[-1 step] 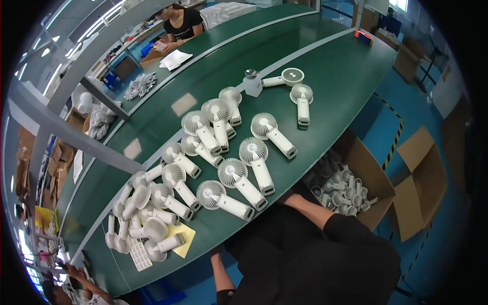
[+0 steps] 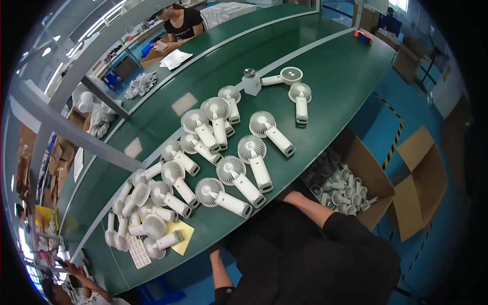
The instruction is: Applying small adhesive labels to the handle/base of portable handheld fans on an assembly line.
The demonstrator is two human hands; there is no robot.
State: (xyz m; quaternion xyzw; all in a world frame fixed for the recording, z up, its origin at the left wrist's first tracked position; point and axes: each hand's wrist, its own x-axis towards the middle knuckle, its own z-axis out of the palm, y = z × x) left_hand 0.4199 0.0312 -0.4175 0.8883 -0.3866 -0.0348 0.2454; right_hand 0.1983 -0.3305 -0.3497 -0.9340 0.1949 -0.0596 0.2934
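My left hand (image 2: 216, 248) is down at the near edge of the green table, mostly hidden, with its forearm coming up from below. At the same edge, farther right, my right hand (image 2: 288, 195) is dark and partly covered; its fingers do not show. Nearest to it on the tabletop lies a white handheld fan (image 2: 255, 157). Another handheld fan (image 2: 222, 196) lies between the two hands, close to the edge. Many more white fans are spread leftward, piled around a fan (image 2: 155, 226) on yellow paper (image 2: 185, 237). I see neither hand touching a fan.
A white bottle with a metal top (image 2: 251, 83) stands near the grey divider strip. Right of my right arm, an open carton (image 2: 373, 203) holds many white parts. A sticker sheet (image 2: 139, 253) lies at the left. Across the table sits a person (image 2: 185, 25).
The fans and table sit very slightly higher and farther left in the picture. Both hands stay at the table edge.
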